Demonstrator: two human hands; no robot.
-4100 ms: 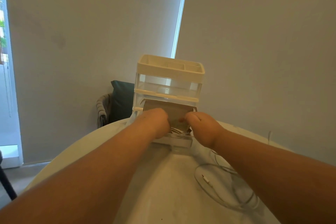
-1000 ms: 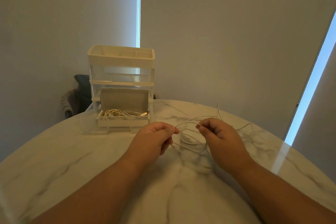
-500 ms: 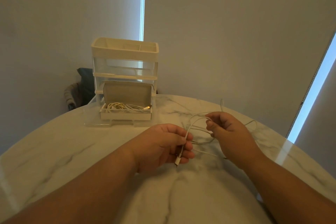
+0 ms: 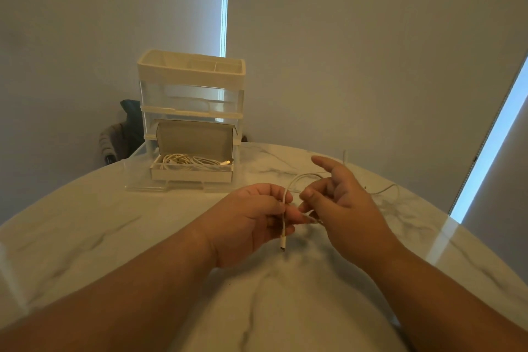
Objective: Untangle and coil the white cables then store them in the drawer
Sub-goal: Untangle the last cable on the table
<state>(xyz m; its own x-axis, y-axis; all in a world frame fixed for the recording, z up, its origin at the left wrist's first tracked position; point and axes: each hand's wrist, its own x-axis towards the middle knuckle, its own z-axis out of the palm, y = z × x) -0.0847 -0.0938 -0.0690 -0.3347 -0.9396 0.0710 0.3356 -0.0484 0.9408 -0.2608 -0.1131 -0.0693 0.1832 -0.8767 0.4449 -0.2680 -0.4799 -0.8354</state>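
One right hand (image 4: 347, 208) finger (image 4: 324, 164) newly straight.

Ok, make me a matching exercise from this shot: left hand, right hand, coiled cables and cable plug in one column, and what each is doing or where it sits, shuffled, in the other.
Things
1. left hand
2. right hand
3. coiled cables
4. cable plug

States
A. lying in the open box inside the pulled-out drawer
B. index finger stretched out
C. dangling above the marble table
D. pinching the loose white cable

Pairs: 1-D, 2-B, 3-A, 4-C
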